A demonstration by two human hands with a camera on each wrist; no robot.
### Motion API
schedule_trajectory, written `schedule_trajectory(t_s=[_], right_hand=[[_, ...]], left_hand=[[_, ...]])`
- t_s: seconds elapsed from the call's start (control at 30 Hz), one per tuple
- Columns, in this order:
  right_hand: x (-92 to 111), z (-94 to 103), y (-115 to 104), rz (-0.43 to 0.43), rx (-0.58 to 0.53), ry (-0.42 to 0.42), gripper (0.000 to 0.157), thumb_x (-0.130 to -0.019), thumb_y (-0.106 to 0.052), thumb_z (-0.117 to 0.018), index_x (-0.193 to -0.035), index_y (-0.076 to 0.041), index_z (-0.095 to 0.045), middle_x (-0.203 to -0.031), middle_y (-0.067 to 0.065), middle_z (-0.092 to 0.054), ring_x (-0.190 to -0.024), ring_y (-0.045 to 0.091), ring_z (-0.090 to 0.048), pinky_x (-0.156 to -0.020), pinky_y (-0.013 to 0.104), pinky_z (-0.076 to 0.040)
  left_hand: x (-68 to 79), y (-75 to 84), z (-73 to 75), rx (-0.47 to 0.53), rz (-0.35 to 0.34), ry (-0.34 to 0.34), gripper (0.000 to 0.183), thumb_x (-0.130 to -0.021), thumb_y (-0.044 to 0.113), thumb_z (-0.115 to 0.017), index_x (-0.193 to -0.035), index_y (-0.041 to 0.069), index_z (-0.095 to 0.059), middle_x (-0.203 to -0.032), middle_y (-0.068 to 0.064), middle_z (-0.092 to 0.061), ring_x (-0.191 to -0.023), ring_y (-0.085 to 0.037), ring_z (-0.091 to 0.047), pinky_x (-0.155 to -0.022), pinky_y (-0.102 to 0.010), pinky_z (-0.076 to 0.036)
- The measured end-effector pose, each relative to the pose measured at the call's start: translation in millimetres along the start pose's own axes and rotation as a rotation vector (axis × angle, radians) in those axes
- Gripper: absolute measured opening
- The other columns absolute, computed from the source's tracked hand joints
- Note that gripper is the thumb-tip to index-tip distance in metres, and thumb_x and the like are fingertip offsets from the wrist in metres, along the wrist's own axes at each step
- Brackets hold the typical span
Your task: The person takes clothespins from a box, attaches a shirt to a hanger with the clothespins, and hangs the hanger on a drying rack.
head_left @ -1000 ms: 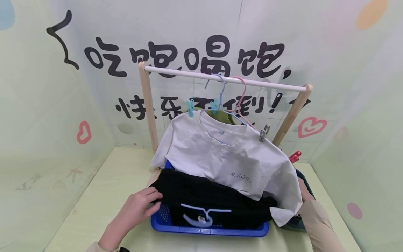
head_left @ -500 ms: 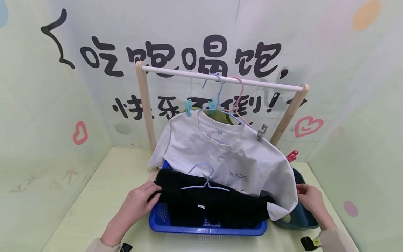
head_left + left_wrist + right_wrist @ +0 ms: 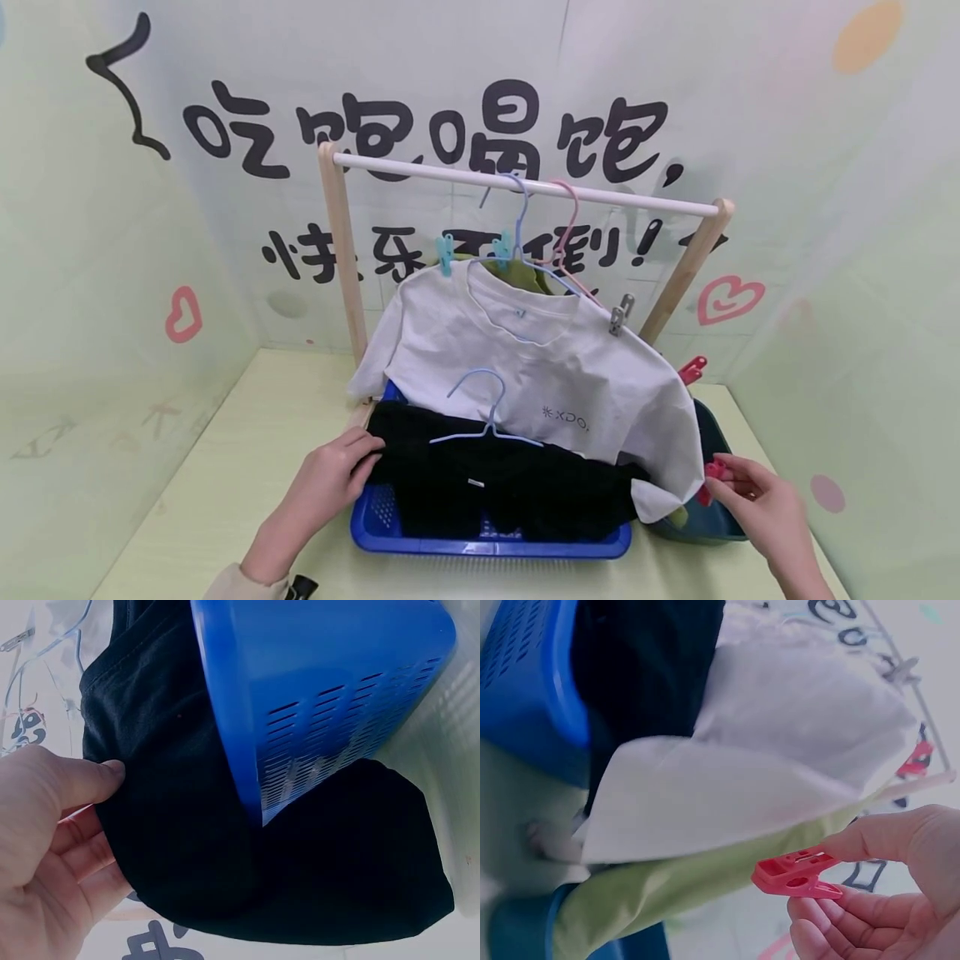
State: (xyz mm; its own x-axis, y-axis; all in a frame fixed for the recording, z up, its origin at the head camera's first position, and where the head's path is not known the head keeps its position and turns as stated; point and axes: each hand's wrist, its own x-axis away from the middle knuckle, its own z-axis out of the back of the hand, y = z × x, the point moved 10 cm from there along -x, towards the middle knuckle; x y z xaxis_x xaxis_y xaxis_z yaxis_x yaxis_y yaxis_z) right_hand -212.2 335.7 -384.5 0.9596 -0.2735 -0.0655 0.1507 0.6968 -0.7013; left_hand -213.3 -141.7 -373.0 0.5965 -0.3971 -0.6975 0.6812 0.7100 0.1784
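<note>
My left hand (image 3: 326, 479) pinches the left end of a black garment (image 3: 517, 492), thumb in front and fingers behind in the left wrist view. The garment lies over the blue basket (image 3: 491, 547). From its neckline rises a light blue hanger (image 3: 492, 417), hook up and attached to nothing. Between thumb and fingers, my right hand (image 3: 772, 508) holds a red clothespin (image 3: 795, 871), beside the sleeve of a hanging white T-shirt (image 3: 517, 367). The black garment's right end is partly hidden by that sleeve.
A white rail (image 3: 450, 173) on wooden posts carries the T-shirt and a green garment (image 3: 667, 892) behind it. Teal clothespins (image 3: 446, 254) and a grey clothespin (image 3: 620, 317) grip the T-shirt's shoulders. At right stands a dark teal bin (image 3: 716, 525). Another red clothespin (image 3: 692, 371) shows behind.
The light blue hanger has swung from hanging forward over the basket to hook up. My right hand came out from behind the white sleeve at the bin, now with a red clothespin. The left hand keeps its pinch.
</note>
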Motion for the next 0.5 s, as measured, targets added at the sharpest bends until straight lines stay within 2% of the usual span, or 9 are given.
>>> schedule_trajectory(t_s=[0.2, 0.27, 0.37, 0.5], right_hand=[[15.8, 8.4, -24.0, 0.063, -0.061, 0.070, 0.040, -0.082, -0.016, -0.073, -0.114, 0.005, -0.061, -0.079, -0.010, -0.062, -0.069, -0.003, -0.055, -0.061, 0.010, -0.047], [21.4, 10.2, -35.3, 0.099, -0.072, 0.083, 0.040, -0.081, -0.015, -0.074, -0.115, 0.003, -0.062, -0.079, -0.012, -0.062, -0.069, -0.003, -0.056, -0.062, 0.009, -0.047], [29.6, 10.9, -58.2, 0.189, -0.107, 0.106, 0.038, -0.079, -0.008, -0.075, -0.113, 0.001, -0.063, -0.080, -0.011, -0.063, -0.070, -0.001, -0.058, -0.064, 0.009, -0.047], [41.2, 0.1, -95.3, 0.353, -0.198, 0.075, 0.037, -0.075, 0.005, -0.074, -0.110, 0.002, -0.063, -0.082, -0.007, -0.066, -0.073, 0.003, -0.061, -0.066, 0.011, -0.049]], left_hand=[[0.0, -0.3, -0.1, 0.011, 0.010, -0.007, 0.027, -0.063, -0.008, -0.077, -0.085, 0.004, -0.068, -0.080, -0.002, -0.062, -0.065, -0.011, -0.060, -0.055, -0.022, -0.049], [-0.2, -0.4, -0.2, 0.013, 0.011, -0.005, 0.027, -0.063, -0.008, -0.076, -0.086, 0.004, -0.068, -0.081, -0.001, -0.062, -0.065, -0.010, -0.060, -0.055, -0.022, -0.049], [-0.3, -1.0, 0.2, 0.017, 0.019, -0.003, 0.027, -0.063, -0.009, -0.076, -0.086, 0.004, -0.068, -0.081, -0.001, -0.062, -0.065, -0.010, -0.060, -0.055, -0.022, -0.049], [-0.3, -2.4, 2.2, 0.016, 0.036, 0.008, 0.027, -0.062, -0.008, -0.077, -0.084, 0.004, -0.068, -0.080, 0.000, -0.062, -0.065, -0.010, -0.060, -0.056, -0.022, -0.048]])
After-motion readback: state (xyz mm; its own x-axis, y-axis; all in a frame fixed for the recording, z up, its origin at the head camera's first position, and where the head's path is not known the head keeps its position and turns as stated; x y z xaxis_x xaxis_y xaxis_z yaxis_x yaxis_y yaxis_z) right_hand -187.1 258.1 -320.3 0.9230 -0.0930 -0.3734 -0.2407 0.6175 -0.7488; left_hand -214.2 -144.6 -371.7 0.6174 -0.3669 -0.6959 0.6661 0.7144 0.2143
